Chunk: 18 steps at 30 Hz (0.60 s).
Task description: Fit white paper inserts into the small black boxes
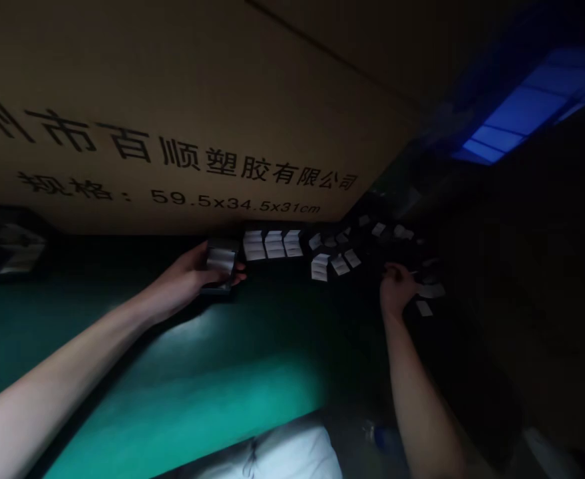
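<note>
My left hand point(192, 279) is wrapped round a small dark open box point(222, 261) with a pale lining, thumb on the near side and fingertips showing beyond its right edge. Just right of it stand several similar dark boxes with white insides point(275, 245) in a tight row. Loose white folded inserts point(320, 267) lie further right. Among these pale pieces my right hand point(398, 287) is reaching at the far right, its fingers curled together. A thin pale edge shows by its fingertips, but it is too dark to tell what they hold.
A large printed cardboard carton point(182, 120) rises behind the row of boxes. Beneath everything is a green work surface point(212, 359). At the left edge stands a dark tray-like container point(7, 243). Pale cloth point(282, 456) shows at the bottom, with a blue-lit panel point(516, 120) at upper right.
</note>
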Available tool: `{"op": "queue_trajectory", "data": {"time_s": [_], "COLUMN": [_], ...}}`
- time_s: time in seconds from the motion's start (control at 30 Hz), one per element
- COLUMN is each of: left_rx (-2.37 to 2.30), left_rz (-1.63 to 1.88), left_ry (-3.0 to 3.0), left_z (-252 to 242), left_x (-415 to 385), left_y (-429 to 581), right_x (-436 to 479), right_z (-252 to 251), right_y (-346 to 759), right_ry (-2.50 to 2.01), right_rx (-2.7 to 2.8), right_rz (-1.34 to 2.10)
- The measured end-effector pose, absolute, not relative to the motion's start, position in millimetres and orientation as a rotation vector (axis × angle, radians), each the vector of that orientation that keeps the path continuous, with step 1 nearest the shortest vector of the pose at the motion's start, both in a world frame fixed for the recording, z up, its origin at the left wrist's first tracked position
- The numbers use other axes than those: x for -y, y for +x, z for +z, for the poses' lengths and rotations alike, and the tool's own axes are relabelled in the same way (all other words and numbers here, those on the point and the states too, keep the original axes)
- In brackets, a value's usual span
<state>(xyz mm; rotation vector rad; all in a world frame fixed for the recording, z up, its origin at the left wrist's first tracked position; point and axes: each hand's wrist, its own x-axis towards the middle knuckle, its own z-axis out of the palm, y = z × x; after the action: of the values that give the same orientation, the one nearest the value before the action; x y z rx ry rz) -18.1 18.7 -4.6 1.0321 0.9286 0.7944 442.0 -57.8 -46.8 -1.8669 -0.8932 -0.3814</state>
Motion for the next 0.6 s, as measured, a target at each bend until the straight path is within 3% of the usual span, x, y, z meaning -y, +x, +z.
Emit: {"op": "queue_trajectory", "data": {"time_s": [0.6], "left_rx": [-0.948], "left_rz": [0.776], "left_ry": [1.045], "left_z": [-4], "left_x": [-19], "left_y": [-17], "right_x": [58], "right_z": [-44], "right_y": [434], "right_ry": [-2.007], "right_rx": [1.024], "right_rz": [-0.388]}}
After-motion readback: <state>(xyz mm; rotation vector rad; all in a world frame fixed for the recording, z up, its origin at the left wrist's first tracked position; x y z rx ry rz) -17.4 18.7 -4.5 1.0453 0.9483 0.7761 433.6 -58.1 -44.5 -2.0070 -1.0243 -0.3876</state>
